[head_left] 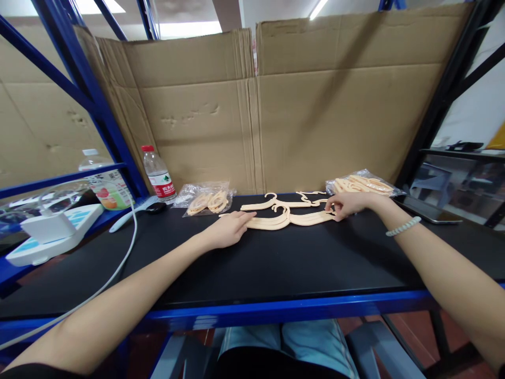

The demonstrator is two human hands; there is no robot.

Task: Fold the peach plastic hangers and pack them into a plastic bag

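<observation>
Cream-coloured clothes hangers [272,222] lie stacked on the black tabletop in front of me, their hooks pointing away. My left hand [225,230] rests over the left end of this stack, fingers stretched out and lying flat. At the stack's right end, my right hand [344,205] has thumb and fingers pinched on a hanger's tip. Just behind lies another cream hanger [260,204], and further cream hanger pieces [311,198] are partly hidden beyond it, close to my right hand.
Clear bags of cream hanger parts lie at the back left [209,201] and back right [361,183]. A red-capped water bottle [158,176] stands left, near a white scale [55,237] and a white cable [130,245]. A phone [428,210] lies right. Cardboard [315,116] walls the back.
</observation>
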